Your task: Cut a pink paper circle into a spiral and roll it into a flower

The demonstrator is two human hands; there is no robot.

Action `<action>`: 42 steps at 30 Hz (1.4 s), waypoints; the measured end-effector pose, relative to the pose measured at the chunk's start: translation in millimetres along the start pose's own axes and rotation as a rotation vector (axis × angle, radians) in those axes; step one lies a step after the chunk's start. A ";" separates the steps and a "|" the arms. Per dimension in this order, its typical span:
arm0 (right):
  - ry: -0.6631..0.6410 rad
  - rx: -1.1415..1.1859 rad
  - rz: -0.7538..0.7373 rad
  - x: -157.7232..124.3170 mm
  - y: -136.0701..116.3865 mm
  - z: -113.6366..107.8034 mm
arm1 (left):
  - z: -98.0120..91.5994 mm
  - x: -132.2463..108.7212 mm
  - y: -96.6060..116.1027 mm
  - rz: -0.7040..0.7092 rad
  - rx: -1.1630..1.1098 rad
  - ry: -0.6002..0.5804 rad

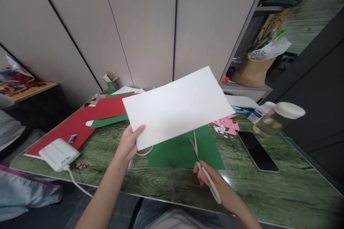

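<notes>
A blank white sheet of card is held up over the table, tilted with its right end higher. My left hand pinches its lower left corner, thumb on the front face. White-handled scissors are in my right hand, below the card, with the blades pointing up and away from me. The blades seem slightly apart and do not touch the card. Under them a green paper sheet lies flat, with a thin light brown strip on it, partly hidden by the card and the scissors.
Red paper and a white power bank with a cable are at left. Pink paper scraps, a phone and a lidded jar stand or lie at right. Cabinet panels rise behind the table.
</notes>
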State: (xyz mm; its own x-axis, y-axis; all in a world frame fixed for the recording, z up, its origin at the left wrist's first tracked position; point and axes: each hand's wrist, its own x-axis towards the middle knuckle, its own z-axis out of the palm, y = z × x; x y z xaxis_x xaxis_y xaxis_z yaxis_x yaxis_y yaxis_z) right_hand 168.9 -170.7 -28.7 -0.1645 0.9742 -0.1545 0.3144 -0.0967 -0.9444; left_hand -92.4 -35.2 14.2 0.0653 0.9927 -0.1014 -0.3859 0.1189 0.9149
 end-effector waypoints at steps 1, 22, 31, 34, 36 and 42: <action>0.006 -0.024 0.014 -2.5 1.3 -5.7 | -3.0 2.6 1.1 -0.005 -0.004 0.013; 0.642 -1.112 0.037 19.0 102.9 -103.2 | -30.3 13.8 -17.1 -0.207 0.093 -0.179; 0.777 -1.055 -0.008 6.8 99.8 -118.6 | -31.1 11.5 -15.5 -0.216 0.116 -0.187; 0.816 -1.003 -0.030 5.3 101.2 -121.8 | -32.8 12.1 -17.3 -0.214 0.114 -0.185; 0.807 -0.999 -0.014 6.3 102.8 -123.8 | -33.8 12.5 -18.5 -0.217 0.113 -0.189; 0.632 -1.006 0.003 11.5 103.4 -122.9 | -29.9 9.6 -20.4 -0.237 0.103 -0.226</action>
State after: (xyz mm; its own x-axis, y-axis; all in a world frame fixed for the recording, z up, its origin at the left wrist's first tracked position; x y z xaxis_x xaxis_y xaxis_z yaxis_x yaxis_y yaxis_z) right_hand 314.4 -144.5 -92.4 0.2395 0.9294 0.2809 0.9535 -0.1706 -0.2486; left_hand -111.4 -27.6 -17.1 0.3485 0.9068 -0.2372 -0.2411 0.3313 0.9122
